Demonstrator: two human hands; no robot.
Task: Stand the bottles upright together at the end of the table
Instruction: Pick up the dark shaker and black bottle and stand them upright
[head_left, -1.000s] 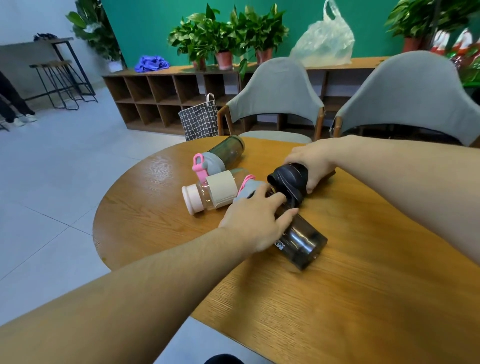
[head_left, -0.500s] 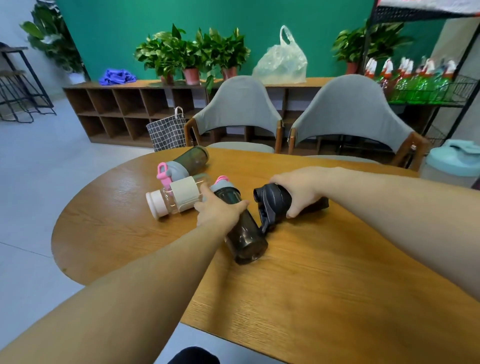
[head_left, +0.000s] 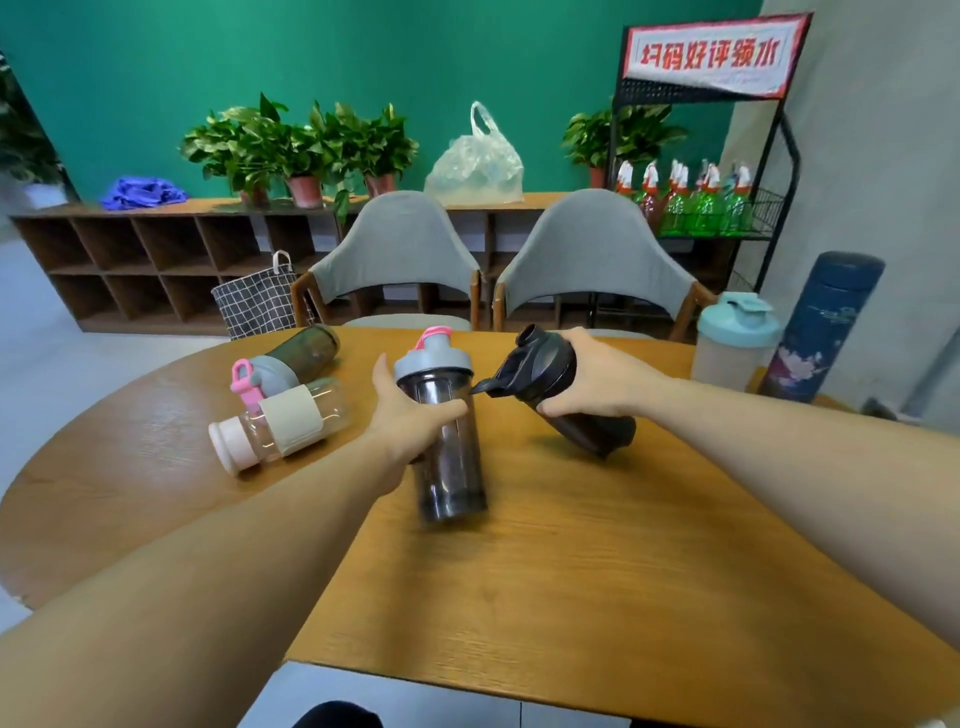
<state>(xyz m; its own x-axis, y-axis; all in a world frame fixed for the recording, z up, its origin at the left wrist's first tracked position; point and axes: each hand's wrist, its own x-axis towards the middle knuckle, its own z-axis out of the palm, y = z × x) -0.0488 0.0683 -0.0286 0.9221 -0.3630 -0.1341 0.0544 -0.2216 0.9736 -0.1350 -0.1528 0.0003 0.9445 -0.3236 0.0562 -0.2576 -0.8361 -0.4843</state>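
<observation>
My left hand (head_left: 410, 415) grips a smoky shaker bottle with a grey lid and pink tab (head_left: 447, 441), held nearly upright just above the wooden table (head_left: 571, 571). My right hand (head_left: 592, 379) holds a black bottle (head_left: 561, 389) tilted to the left, its flip cap hanging open. Two bottles lie on their sides at the left: a clear one with a pale sleeve and pink cap (head_left: 280, 423), and a dark green one with a grey lid and pink loop (head_left: 291, 358). At the table's right end a frosted shaker with a teal lid (head_left: 732, 340) and a tall navy flask (head_left: 821, 327) stand upright together.
Two grey chairs (head_left: 400, 249) (head_left: 597, 254) stand behind the table. A checked basket (head_left: 257, 301) sits on the floor by a low wooden shelf (head_left: 156, 260) with potted plants. A black rack (head_left: 711, 208) holds green spray bottles at the right.
Both hands have lifted their bottles from lying on the table; the smoky shaker is now nearly upright and the black bottle tilted. My view has swung right, revealing the two upright bottles.
</observation>
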